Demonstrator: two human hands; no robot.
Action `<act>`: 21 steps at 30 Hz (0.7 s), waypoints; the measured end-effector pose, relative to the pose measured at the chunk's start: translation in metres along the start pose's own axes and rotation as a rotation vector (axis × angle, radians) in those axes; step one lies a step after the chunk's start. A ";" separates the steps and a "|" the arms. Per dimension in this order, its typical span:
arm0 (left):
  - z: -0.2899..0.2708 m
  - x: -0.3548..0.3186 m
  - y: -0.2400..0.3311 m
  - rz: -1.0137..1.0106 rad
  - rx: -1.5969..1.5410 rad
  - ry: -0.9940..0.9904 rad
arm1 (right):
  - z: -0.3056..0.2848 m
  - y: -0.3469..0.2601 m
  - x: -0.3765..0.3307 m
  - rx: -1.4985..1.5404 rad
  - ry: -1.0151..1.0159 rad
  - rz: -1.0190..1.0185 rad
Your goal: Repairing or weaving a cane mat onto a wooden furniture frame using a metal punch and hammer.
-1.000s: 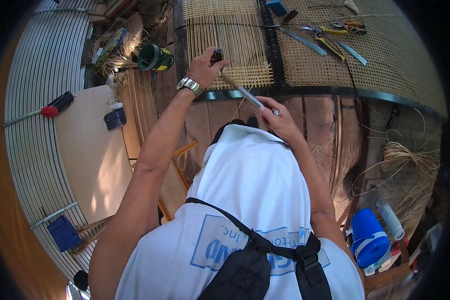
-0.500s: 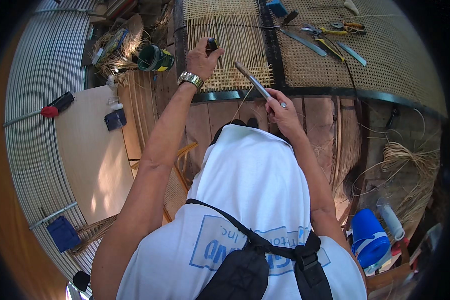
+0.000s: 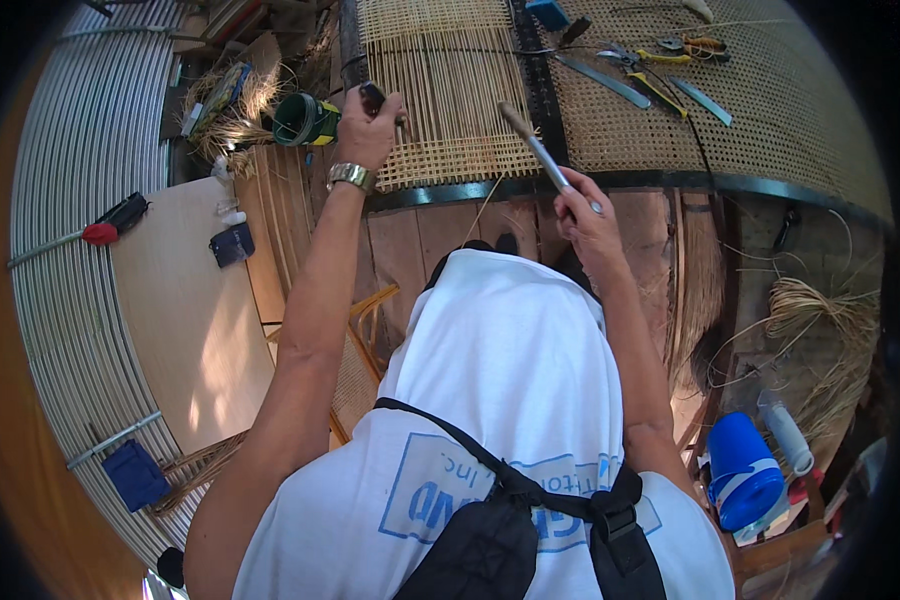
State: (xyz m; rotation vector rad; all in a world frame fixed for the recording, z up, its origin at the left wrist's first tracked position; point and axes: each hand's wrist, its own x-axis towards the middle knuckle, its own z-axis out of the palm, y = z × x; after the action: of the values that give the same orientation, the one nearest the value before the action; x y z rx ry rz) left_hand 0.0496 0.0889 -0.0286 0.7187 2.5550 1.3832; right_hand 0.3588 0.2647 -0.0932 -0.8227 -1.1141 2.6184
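Note:
A woven cane panel [image 3: 450,70] in a dark frame [image 3: 440,193] lies before me. Its middle has loose parallel strands, and a tighter weave runs along the near edge. My left hand [image 3: 368,138], wearing a metal watch [image 3: 352,177], is closed around a black-handled tool [image 3: 372,98] at the panel's left edge; the tool's working end is mostly hidden by the fingers. To the right, my right hand [image 3: 592,222] grips a slim silvery metal tool with a brownish tip [image 3: 536,147]. It slants up to the left over the panel's near right corner.
Pliers [image 3: 660,58], a yellow-black cutter [image 3: 658,95] and flat metal blades [image 3: 604,82] lie on the finished cane at right. A green bucket [image 3: 307,120] stands left of the panel. Cane bundles [image 3: 820,312] and a blue bucket [image 3: 745,475] are at far right.
My left hand has moved left with the black-handled tool, toward the panel's left edge. My right hand has shifted right and slightly down, still holding the metal tool.

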 end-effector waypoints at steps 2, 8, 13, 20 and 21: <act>-0.001 -0.004 -0.016 -0.101 -0.158 0.004 | -0.009 0.000 -0.008 0.071 0.075 -0.016; 0.009 -0.012 -0.016 0.034 0.133 0.080 | -0.010 0.006 -0.017 0.050 0.048 0.047; 0.014 -0.016 0.016 0.083 0.267 0.031 | 0.005 0.009 -0.020 -0.222 -0.095 0.030; 0.025 -0.006 0.024 0.148 0.318 -0.059 | 0.048 0.021 -0.012 -0.508 -0.313 -0.224; 0.026 -0.006 0.020 0.158 0.308 -0.083 | 0.051 0.020 -0.011 -0.520 -0.343 -0.188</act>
State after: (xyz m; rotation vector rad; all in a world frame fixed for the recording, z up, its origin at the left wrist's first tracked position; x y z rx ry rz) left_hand 0.0709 0.1147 -0.0278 1.0234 2.7247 0.9804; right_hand 0.3403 0.2154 -0.0738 -0.3138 -1.9095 2.3917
